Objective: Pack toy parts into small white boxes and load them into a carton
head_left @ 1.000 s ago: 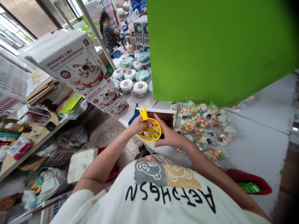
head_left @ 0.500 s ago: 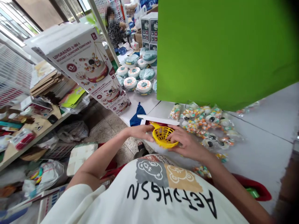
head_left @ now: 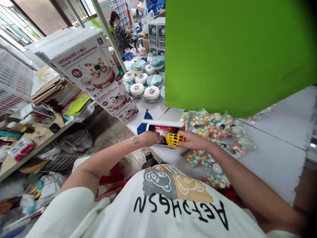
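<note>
The right hand (head_left: pixel 190 140) grasps the yellow basket (head_left: pixel 171 140) — best tilted clear of the box (head_left: pixel 162 123) — while the left hand (head_left: pixel 151 138) is at the opening, its hold impossible to tell.

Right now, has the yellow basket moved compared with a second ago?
Yes. The yellow basket has moved rightward in the head view, and now sits farther from the blue cloth.

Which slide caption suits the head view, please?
Right hand's grip on a yellow openwork plastic basket, left hand at an open white-flapped cardboard box.
</note>
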`<state>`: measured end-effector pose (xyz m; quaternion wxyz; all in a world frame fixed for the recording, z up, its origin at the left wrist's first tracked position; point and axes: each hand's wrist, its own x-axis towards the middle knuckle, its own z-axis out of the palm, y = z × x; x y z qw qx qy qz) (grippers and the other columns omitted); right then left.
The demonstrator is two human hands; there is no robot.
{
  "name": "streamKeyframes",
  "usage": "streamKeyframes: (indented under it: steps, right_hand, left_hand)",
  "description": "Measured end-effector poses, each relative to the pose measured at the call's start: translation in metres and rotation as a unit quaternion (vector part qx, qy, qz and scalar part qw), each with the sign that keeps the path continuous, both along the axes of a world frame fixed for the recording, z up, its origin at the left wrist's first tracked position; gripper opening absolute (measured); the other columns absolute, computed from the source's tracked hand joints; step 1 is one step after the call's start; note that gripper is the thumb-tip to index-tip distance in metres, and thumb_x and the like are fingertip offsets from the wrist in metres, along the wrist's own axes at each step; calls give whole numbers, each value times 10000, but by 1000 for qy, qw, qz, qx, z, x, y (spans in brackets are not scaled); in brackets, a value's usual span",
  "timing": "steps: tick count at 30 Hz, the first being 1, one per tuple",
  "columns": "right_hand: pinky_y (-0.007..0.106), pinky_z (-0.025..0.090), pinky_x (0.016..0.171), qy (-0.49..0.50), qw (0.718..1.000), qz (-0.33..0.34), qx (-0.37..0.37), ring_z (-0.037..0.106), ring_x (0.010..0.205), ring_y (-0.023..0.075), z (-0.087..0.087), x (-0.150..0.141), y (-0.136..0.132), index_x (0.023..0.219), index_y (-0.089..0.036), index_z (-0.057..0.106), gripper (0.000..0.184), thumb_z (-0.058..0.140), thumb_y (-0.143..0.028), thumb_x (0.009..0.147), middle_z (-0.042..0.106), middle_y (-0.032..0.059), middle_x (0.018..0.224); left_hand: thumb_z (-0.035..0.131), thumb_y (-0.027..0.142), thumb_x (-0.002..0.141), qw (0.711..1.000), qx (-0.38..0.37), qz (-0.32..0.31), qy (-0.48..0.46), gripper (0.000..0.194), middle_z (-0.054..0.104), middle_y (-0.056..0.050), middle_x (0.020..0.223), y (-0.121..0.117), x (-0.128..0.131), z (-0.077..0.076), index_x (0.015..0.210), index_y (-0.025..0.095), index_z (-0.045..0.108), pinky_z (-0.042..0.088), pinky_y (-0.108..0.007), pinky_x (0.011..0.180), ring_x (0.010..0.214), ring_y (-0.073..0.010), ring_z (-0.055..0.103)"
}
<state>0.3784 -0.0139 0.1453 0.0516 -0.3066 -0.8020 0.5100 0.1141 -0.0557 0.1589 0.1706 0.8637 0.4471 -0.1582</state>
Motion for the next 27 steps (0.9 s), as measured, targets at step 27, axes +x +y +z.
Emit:
streamKeyframes:
  steps: [27]
  right_hand:
    - [475, 480, 946, -225, 918, 50, 323, 537, 1148, 376, -26, -60, -6, 1391, -227, 560, 636, 732, -280, 781, 521, 204, 1278]
  left_hand:
    - [607, 167, 841, 990, 80, 117, -25, 550, 586, -187, 1338, 31, -2, -24, 1378, 114, 503, 457, -342, 982, 1193, -288, 588]
